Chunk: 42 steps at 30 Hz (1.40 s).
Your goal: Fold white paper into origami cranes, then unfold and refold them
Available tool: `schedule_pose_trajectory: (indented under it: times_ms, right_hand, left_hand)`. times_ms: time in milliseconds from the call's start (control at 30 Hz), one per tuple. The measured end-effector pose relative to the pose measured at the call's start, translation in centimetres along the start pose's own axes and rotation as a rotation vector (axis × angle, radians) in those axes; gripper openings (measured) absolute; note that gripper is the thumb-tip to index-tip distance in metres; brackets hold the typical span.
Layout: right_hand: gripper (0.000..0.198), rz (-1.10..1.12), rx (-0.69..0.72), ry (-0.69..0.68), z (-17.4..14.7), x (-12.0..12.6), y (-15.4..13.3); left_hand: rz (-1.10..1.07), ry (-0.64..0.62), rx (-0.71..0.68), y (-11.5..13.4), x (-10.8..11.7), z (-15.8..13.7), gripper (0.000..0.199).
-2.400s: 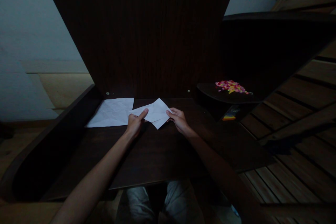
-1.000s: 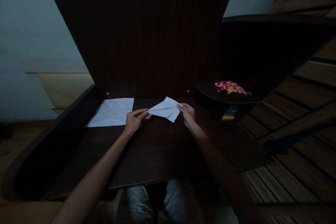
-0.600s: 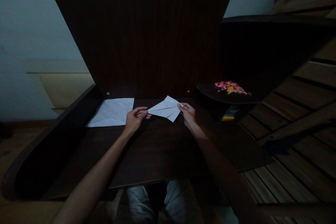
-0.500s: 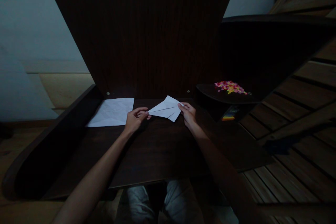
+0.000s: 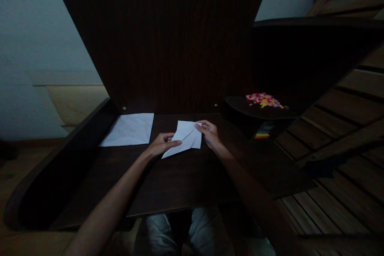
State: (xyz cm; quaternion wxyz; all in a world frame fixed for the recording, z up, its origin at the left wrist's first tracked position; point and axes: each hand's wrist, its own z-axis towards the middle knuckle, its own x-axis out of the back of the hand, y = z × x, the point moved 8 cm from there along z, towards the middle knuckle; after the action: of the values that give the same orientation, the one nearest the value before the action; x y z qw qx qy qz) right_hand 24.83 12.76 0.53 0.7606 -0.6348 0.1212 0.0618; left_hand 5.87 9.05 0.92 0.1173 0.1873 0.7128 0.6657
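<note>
A folded sheet of white paper is held between my two hands above the dark wooden desk, its narrow point slanting down to the left. My left hand grips its left side, thumb on top and fingers underneath. At the upper right corner, my right hand pinches the paper with the thumb over it. Crease lines and overlapping flaps show on its face. To the left, a creased white sheet lies flat on the desk, apart from my hands.
Small pink, red and yellow pieces lie heaped on a low curved shelf at the right. Under it sits a small item with a yellow-orange stripe. A raised side panel borders the desk on the left.
The folded paper has turned so its narrow point now slants down and left. My left hand has moved from the tip onto the paper's side; my right hand still pinches its corner.
</note>
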Motion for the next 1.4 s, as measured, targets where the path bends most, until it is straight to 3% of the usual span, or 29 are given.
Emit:
schedule_pose_trajectory:
  times_ms: [133, 400, 700, 933, 1100, 1200, 1400]
  right_hand:
    - [0.035, 0.007, -0.006, -0.036, -0.3, -0.7, 0.2]
    - [0.036, 0.005, -0.038, 0.025, -0.4, -0.4, 0.2]
    - [0.039, 0.01, -0.034, 0.023, -0.3, -0.4, 0.0]
    - [0.035, -0.067, 0.029, -0.105, -1.1, -1.7, -0.9]
    - [0.036, -0.193, 0.083, -0.238, -1.7, -3.1, -0.7]
    - [0.032, -0.324, 0.2, -0.238, -2.1, -3.3, -1.5]
    - [0.012, -0.557, 0.62, -0.291, -3.9, -4.3, -4.2]
  left_hand:
    - [0.001, -0.057, 0.025, -0.7, -0.6, 0.0, 0.037]
    - [-0.042, -0.055, 0.032, -1.2, -0.5, 0.1, 0.038]
    - [-0.057, 0.026, 0.012, -1.0, -0.2, 0.2, 0.038]
    - [-0.074, 0.155, -0.024, -0.8, 0.9, 0.1, 0.041]
    - [0.035, 0.203, -0.159, -0.3, 1.5, 0.4, 0.04]
    - [0.104, 0.255, -0.26, 0.3, 1.8, 0.4, 0.037]
    - [0.174, 0.546, -0.38, 0.7, 4.4, -0.1, 0.045]
